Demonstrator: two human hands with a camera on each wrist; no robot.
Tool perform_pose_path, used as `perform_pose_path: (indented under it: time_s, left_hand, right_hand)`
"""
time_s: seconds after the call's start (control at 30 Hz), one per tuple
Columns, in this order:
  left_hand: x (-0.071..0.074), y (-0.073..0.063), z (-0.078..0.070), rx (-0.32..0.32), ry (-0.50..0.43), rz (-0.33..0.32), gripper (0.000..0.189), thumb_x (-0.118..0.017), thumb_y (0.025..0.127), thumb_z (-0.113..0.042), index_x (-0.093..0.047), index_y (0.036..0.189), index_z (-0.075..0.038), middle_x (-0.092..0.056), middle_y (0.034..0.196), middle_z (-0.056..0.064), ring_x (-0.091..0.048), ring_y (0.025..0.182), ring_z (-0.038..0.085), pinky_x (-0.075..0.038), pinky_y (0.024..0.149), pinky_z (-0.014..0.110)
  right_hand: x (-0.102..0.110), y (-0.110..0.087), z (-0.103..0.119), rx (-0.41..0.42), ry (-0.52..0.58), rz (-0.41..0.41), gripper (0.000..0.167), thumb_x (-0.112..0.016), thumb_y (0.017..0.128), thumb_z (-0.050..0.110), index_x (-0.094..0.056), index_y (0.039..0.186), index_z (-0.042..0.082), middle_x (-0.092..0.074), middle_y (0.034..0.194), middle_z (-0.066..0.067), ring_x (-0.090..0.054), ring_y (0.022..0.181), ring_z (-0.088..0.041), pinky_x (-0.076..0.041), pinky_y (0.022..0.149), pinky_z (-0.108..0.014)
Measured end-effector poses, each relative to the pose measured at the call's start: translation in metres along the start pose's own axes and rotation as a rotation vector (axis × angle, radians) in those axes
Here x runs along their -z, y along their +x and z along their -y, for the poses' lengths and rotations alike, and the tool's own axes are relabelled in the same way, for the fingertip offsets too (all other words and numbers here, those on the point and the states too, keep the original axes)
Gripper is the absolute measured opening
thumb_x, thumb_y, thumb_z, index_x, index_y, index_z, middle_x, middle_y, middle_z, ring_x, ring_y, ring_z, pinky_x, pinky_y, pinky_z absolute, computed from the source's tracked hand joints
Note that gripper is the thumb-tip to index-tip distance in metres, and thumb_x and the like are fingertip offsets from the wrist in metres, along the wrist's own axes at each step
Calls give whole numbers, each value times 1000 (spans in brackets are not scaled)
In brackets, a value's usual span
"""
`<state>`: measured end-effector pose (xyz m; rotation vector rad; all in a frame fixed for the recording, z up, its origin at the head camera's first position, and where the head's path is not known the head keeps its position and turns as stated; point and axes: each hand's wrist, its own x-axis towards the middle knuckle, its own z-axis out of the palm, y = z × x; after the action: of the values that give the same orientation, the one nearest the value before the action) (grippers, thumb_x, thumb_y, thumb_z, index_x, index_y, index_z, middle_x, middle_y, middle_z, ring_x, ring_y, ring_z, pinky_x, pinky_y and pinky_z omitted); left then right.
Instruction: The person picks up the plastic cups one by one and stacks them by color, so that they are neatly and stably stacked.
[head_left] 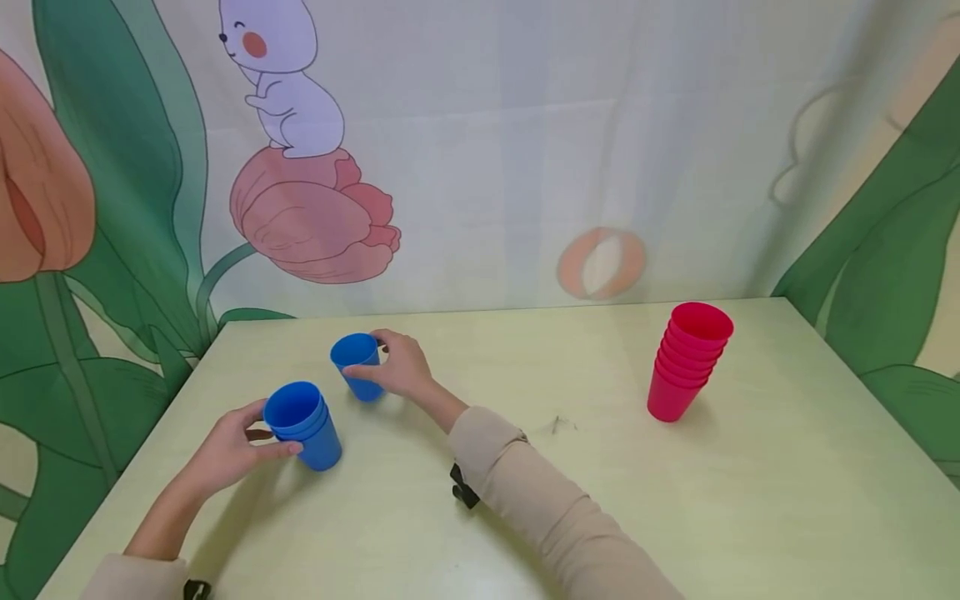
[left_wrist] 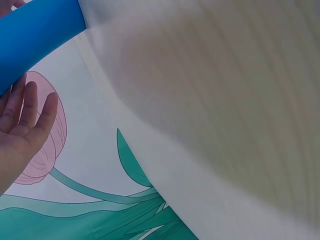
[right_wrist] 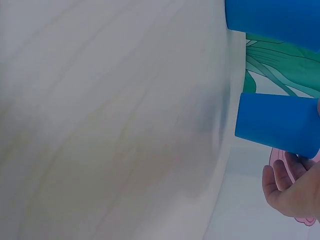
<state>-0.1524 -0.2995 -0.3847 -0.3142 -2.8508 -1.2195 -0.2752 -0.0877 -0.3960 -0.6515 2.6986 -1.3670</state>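
On the left part of the table, my left hand [head_left: 228, 448] grips a short stack of nested blue cups [head_left: 321, 442], thumb on the near side and fingers round the far side. The stack stands upright, slightly tilted. Beyond it, a single blue cup [head_left: 365, 385] is held near its rim by my right hand [head_left: 405, 367], thumb in front and fingers behind. In the left wrist view the blue stack [left_wrist: 40, 35] lies partly out of frame above the left hand's fingers [left_wrist: 46, 116]. The right wrist view shows the single cup [right_wrist: 275, 124] beside the right hand [right_wrist: 295, 192].
A tall stack of nested red cups [head_left: 672, 396] leans slightly at the right side of the pale table [head_left: 570, 492]. Behind the table's far edge hangs a curtain [head_left: 480, 167] printed with flowers and a white animal. A small dark mark [head_left: 558, 423] shows mid-table.
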Motion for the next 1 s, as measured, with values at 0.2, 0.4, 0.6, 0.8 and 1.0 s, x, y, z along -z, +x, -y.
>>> perform_pose_path:
  time_s: [0.2, 0.4, 0.6, 0.8, 1.0]
  left_hand:
    - [0, 1, 2, -1, -2, 1, 59, -72, 78, -15, -45, 124, 10, -54, 118, 26, -50, 107, 41, -47, 82, 50]
    - [-1, 0, 1, 5, 3, 3, 59, -72, 78, -15, -45, 124, 10, -53, 118, 27, -51, 106, 41, -47, 82, 49]
    - [-1, 0, 0, 6, -4, 4, 59, -72, 78, -15, -45, 124, 11, -53, 118, 27, -50, 106, 42, -47, 82, 51]
    - [-1, 0, 0, 19, 3, 3, 60, -72, 78, -16, -45, 124, 10, -53, 118, 27, -51, 105, 41, -47, 82, 50]
    - [-1, 0, -2, 17, 6, 4, 61, -72, 78, -17, -44, 124, 10, -53, 118, 27, -51, 106, 42, -46, 83, 51]
  right_hand:
    - [8, -7, 2, 18, 12, 3, 68, -70, 75, 45, -50, 128, 9, -57, 119, -6, -51, 108, -23, -47, 79, -28]
    - [15, -13, 2, 40, 28, 8, 65, -71, 75, 44, -52, 126, 10, -58, 116, -5, -51, 108, -24, -46, 76, -27]
    - [23, -20, 5, 63, 31, 6, 63, -71, 75, 44, -53, 125, 10, -58, 115, -4, -52, 106, -21, -46, 76, -26]
    - [33, -30, 9, 78, 27, 6, 62, -71, 75, 42, -52, 125, 10, -59, 115, -4, -51, 102, -16, -45, 74, -24]
    - [43, -40, 15, 94, 44, 3, 61, -71, 76, 41, -53, 124, 9, -59, 114, -3, -51, 101, -16, -45, 74, -24]
